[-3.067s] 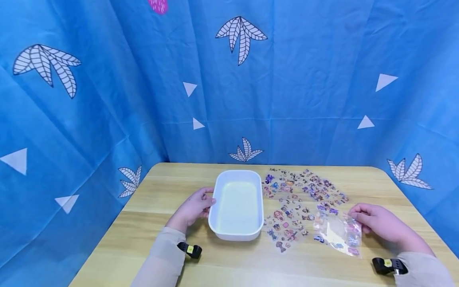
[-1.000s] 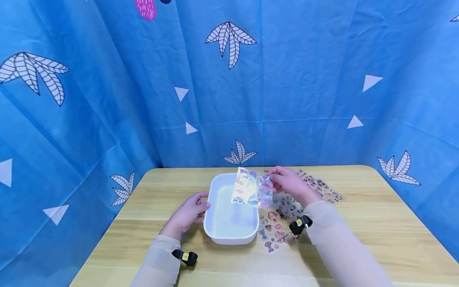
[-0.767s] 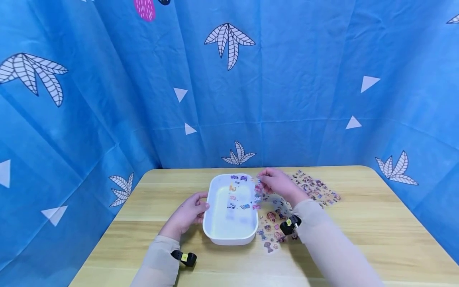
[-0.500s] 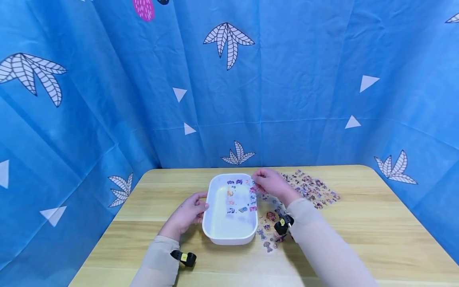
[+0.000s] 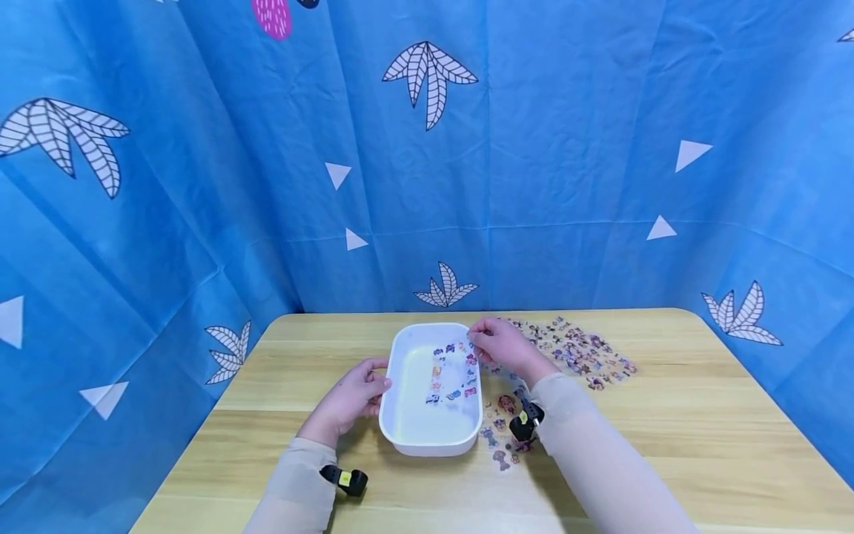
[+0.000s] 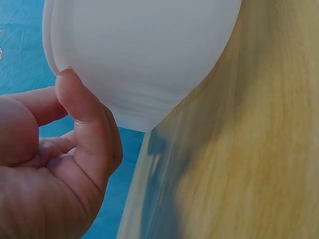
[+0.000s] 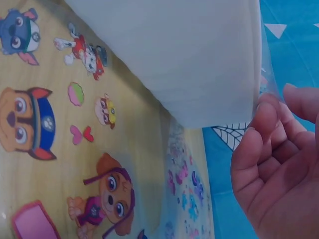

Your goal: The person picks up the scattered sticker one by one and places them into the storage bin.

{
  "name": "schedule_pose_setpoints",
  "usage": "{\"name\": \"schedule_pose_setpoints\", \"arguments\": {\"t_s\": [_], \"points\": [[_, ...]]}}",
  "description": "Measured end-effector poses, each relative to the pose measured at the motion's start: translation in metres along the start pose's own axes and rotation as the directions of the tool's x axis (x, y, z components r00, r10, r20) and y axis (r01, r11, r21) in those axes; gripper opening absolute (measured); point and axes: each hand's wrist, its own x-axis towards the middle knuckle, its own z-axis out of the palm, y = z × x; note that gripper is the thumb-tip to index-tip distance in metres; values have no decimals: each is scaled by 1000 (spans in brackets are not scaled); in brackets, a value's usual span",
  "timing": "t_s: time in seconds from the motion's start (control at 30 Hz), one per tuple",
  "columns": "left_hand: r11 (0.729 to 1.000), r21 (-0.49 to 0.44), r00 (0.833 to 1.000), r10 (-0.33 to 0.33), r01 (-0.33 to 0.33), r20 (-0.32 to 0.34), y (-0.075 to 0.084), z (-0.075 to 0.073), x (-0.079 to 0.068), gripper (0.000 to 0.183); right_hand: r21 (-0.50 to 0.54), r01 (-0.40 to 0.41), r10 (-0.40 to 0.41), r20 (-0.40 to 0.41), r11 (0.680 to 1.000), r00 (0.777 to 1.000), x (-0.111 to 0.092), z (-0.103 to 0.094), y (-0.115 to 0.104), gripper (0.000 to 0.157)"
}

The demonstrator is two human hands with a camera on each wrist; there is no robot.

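Pinching a clear sticker sheet, the right hand holds it over the right half of the white tub, which the left hand grips; other sheets lie alongside on the surface.

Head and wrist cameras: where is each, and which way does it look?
Head: worn there, looks forward and down at the white tub, left hand, right hand and sleeves.
Left wrist: worn there, faces the tub's side; left hand shows.
Right wrist: worn there, faces tub and puppy stickers; right hand shows.
Both wrist views share the tub.
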Motion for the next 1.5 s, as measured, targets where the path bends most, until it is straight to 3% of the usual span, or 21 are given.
{"name": "schedule_pose_setpoints", "arguments": {"t_s": [0.37,0.63,1.2,1.5], "points": [[1000,0,999,-28,28,-45,1,-1,-1,49,-50,14,-14,-13,999,1000,4,4,2,15],[999,-3,998,-43,43,-54,2,-1,-3,49,-106,14,-17,-29,994,999,0,-6,3,19],[1000,-8,1000,-25,25,-18,-1,0,0,50,-113,3,-12,-78,994,997,-16,-66,29,32],[1000,-14,1000,-8,8,17,0,0,-2,50,-156,-31,6,-156,987,988,-48,-105,53,37]]}}
